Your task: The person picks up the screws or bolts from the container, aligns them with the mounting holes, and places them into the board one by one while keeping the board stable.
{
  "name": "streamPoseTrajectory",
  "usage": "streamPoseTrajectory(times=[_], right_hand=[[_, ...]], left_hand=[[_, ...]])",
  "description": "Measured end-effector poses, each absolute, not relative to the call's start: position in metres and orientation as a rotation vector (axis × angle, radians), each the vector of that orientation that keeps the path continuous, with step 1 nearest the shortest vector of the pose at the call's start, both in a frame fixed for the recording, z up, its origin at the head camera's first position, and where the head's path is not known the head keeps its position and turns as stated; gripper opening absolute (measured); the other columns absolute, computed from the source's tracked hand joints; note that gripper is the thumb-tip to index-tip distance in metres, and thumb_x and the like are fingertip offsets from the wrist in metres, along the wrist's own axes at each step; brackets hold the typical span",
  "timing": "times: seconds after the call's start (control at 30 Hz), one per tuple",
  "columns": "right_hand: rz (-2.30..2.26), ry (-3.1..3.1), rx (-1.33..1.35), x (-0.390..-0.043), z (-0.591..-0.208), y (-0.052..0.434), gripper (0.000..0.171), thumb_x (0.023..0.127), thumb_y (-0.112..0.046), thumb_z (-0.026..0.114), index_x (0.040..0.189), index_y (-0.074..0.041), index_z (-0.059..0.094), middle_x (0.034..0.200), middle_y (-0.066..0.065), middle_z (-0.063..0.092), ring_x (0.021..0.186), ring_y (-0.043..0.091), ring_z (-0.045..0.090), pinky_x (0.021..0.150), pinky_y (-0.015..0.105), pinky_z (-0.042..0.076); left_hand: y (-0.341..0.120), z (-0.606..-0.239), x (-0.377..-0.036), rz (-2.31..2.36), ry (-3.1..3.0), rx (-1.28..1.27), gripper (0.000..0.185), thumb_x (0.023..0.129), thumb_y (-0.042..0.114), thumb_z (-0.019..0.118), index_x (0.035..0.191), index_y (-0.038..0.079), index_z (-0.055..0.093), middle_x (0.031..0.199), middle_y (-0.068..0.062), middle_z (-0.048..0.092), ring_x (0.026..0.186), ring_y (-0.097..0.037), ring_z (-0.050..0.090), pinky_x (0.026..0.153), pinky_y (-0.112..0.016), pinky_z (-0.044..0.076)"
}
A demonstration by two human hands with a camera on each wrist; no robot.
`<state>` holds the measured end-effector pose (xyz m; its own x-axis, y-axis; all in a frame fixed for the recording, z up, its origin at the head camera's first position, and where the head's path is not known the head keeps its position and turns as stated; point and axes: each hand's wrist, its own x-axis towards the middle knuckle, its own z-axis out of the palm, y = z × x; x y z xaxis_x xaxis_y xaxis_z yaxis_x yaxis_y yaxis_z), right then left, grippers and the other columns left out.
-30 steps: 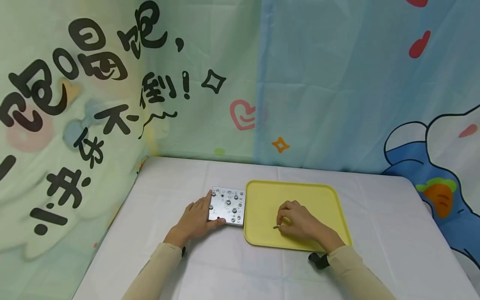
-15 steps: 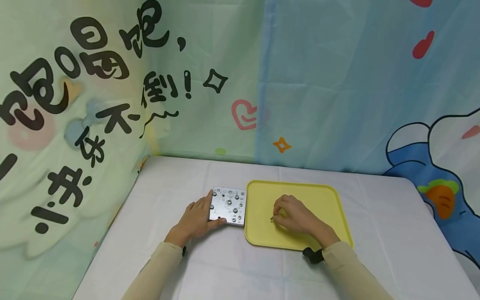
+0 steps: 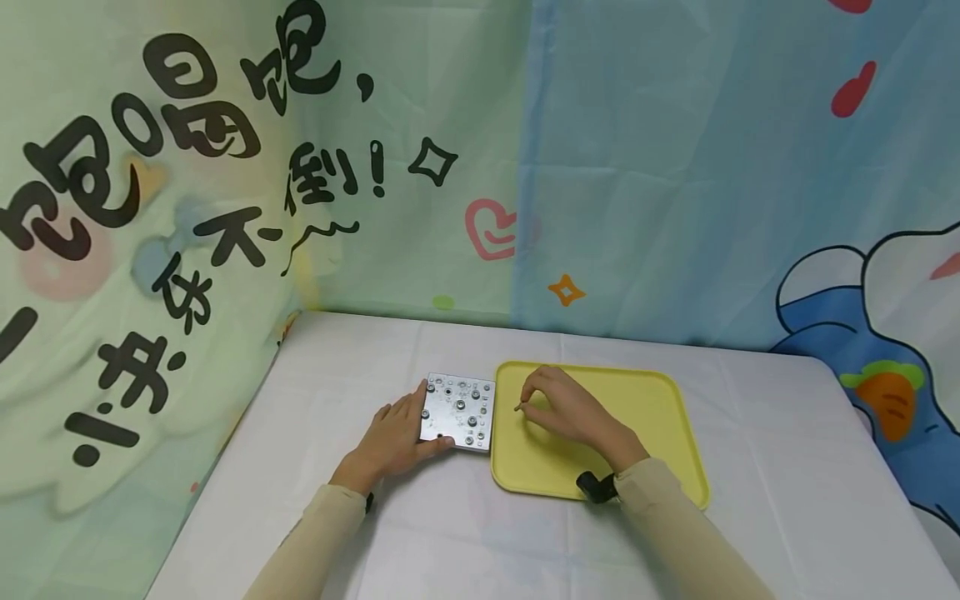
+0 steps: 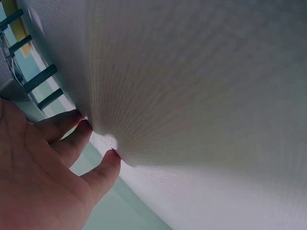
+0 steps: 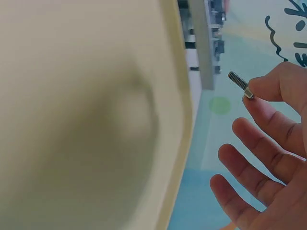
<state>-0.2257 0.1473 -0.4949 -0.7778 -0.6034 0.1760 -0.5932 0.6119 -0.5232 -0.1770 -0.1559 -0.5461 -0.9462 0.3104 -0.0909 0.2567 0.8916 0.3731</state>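
A square silver metal plate with several screws set in it lies on the white table. My left hand rests at its left side, thumb along the front edge and fingers by the left edge. In the left wrist view, fingertips touch the tablecloth, and threaded screw shanks stick out from the plate's underside. Between thumb and index finger my right hand pinches a small screw, its threaded end pointing away from the fingertips. The other fingers are spread. This hand is above the tray's left part, just right of the plate.
A yellow tray with a low raised rim sits directly right of the plate. Beyond the white table hang printed curtains at the back and left. A black wrist device is on the right arm.
My right hand has moved left and slightly away from me across the tray, carrying the screw closer to the plate. The left hand keeps its place at the plate.
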Motion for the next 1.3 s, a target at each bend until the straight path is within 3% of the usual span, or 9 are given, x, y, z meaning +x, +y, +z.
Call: streamPoseTrajectory(times=[0.67,0.93,1.3], right_hand=[[-0.880,2.763,-0.991,-0.261,-0.490,0.080,0.008,0.094,-0.016,0.064,0.095,-0.009,0.069,0.105,0.003,0.061,0.107,0.027,0.057,0.092,0.040,0.048],[-0.797,2.778,-0.873,-0.268,-0.497,0.067,0.008,0.093,-0.019,0.065,0.094,-0.011,0.070,0.105,0.002,0.060,0.108,0.022,0.055,0.095,0.039,0.047],[-0.706,2.785,-0.902,-0.273,-0.499,0.059,0.009,0.095,-0.019,0.065,0.096,-0.012,0.070,0.108,0.003,0.061,0.108,0.023,0.056,0.093,0.040,0.049]], left_hand=[[-0.156,-0.545,-0.178,0.539,2.906,0.442,0.107,0.092,0.070,0.054,0.160,0.003,0.007,0.155,-0.019,0.037,0.143,-0.032,0.034,0.114,-0.054,0.028],[-0.155,-0.547,-0.179,0.532,2.908,0.453,0.107,0.091,0.070,0.053,0.160,0.003,0.007,0.155,-0.018,0.037,0.143,-0.031,0.035,0.113,-0.054,0.029],[-0.157,-0.544,-0.180,0.550,2.914,0.451,0.106,0.092,0.070,0.054,0.160,0.002,0.009,0.156,-0.018,0.037,0.142,-0.031,0.036,0.113,-0.055,0.029]])
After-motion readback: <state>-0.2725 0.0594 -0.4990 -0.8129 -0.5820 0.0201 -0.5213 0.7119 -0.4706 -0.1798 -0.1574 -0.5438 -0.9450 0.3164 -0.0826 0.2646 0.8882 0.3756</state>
